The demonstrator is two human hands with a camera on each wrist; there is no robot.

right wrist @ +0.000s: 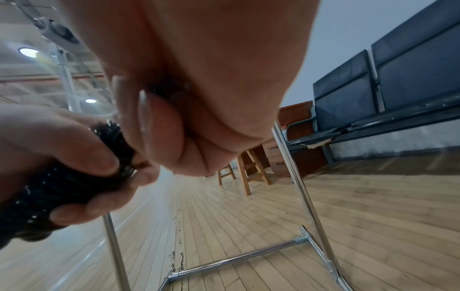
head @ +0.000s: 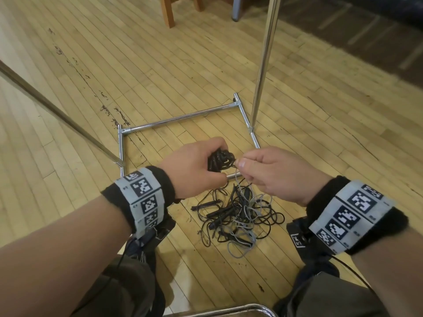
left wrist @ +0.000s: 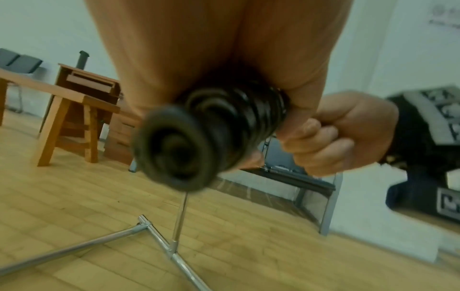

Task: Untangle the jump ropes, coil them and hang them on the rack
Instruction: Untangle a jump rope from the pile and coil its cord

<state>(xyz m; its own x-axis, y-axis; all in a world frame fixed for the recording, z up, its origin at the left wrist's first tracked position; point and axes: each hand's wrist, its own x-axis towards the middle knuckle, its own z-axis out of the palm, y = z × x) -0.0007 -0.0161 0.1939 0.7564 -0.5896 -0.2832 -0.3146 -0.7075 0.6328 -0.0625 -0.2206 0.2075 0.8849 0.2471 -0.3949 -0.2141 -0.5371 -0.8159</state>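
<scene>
Nearest, the left hand (head: 194,165) is clenched around a black coil (head: 220,161) of jump rope, and the right hand (head: 272,173) just beside it pinches a thin strand at the coil's edge between thumb and forefinger. I judge the step in hand to be coiling: one rope is nearly wound, and its last length is being fed on or tucked in. The next move seems to call for fixing that loose end so the coil holds, then lifting it to the rack.

Below the coil, on the wooden floor (head: 68,110), lies the tangle (head: 238,216) of black and grey ropes, unsorted. Beyond the coil stands the rack's chrome base (head: 180,118), with one upright pole (head: 264,58) rising behind it on the right.

The left wrist view alone shows the coil end-on, its turns stacked tight. The right wrist view shows the fingers (right wrist: 82,153) of the left hand wrapped over the coil, though the pinched strand is hidden there. Only the head view shows the tangle.
</scene>
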